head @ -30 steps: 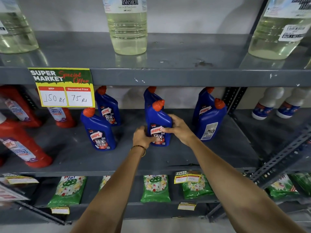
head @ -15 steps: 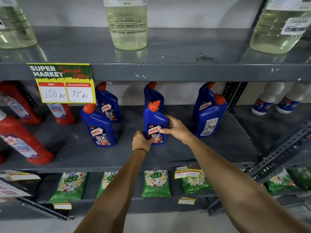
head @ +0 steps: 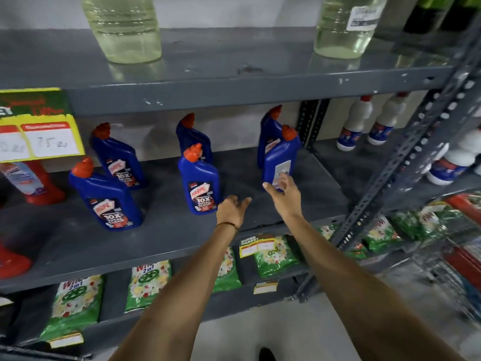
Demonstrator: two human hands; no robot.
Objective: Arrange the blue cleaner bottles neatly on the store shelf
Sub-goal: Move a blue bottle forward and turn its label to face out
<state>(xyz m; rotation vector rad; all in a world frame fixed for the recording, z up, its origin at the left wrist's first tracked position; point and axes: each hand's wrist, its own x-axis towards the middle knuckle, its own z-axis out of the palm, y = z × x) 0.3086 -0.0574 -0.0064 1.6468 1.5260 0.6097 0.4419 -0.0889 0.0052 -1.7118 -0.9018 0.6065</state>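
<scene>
Several blue cleaner bottles with orange caps stand on the grey middle shelf [head: 169, 230] in front-and-back pairs. The front middle bottle [head: 200, 182] stands upright with its label facing me. My left hand [head: 232, 209] hovers open just right of it, not touching. The front right bottle [head: 279, 158] shows its back label. My right hand [head: 285, 190] is open, its fingertips at that bottle's lower front. The front left bottle [head: 106, 198] stands further left, and one blue bottle stands behind each front one.
Red bottles [head: 33, 179] stand at the shelf's left under a yellow price sign [head: 39, 134]. White bottles [head: 355, 125] stand beyond the perforated upright [head: 406, 157] on the right. Clear bottles of pale liquid [head: 125, 27] sit on the shelf above, green packets [head: 75, 303] below.
Both hands have let go of the front middle bottle, which now stands alone. My right hand moved right to the front right bottle. The view swung right.
</scene>
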